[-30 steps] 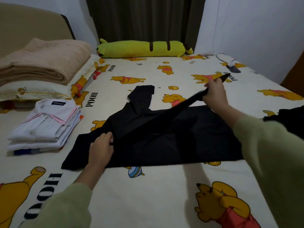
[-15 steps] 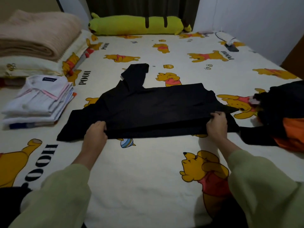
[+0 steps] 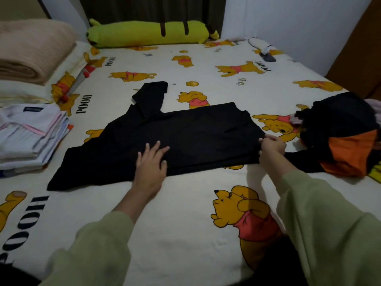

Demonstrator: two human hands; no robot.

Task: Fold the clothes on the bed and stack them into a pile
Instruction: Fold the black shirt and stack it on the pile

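Hands: left hand [image 3: 151, 162] flat on black shirt [image 3: 175, 137]; right hand [image 3: 271, 144] pinches its 3 o'clock edge.
Mid-fold; next, likely fold sleeves inward.

Head-height view, close, down onto bed [image 3: 185, 213]
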